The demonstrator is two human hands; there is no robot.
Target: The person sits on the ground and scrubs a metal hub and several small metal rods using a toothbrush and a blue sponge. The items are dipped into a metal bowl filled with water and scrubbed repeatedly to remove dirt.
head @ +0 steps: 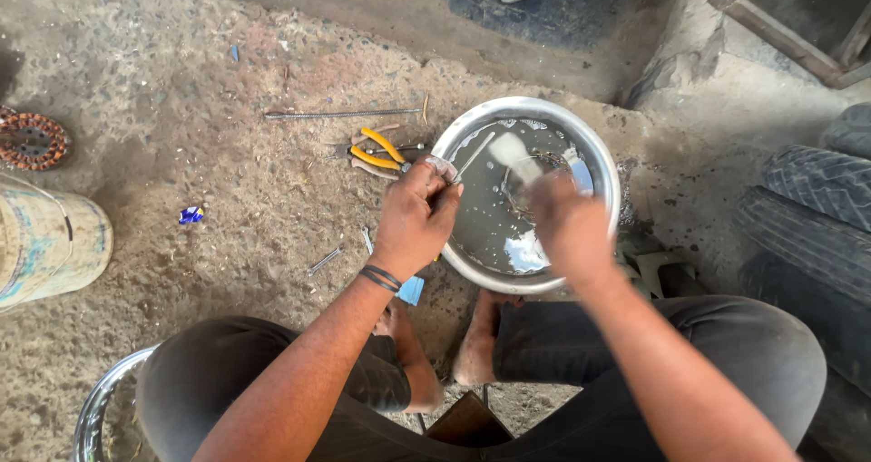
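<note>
A round metal basin (603, 167) with cloudy liquid stands on the dirt ground in front of my knees. My left hand (413, 217) grips the basin's near-left rim, and a thin metal rod (474, 156) sticks out from its fingers over the liquid. My right hand (567, 222) is blurred above the basin's middle, closed on a pale brush-like tool (513, 154) whose end points up-left. A round metal part (531, 185) lies in the liquid under that hand, partly hidden.
Yellow-handled pliers (379, 152) lie left of the basin, with a long threaded rod (340, 114) beyond them. A worn bucket (50, 240) and a copper-wound stator (32, 141) sit far left. Tyres (807, 217) are stacked at right. A metal rim (95, 403) lies bottom left.
</note>
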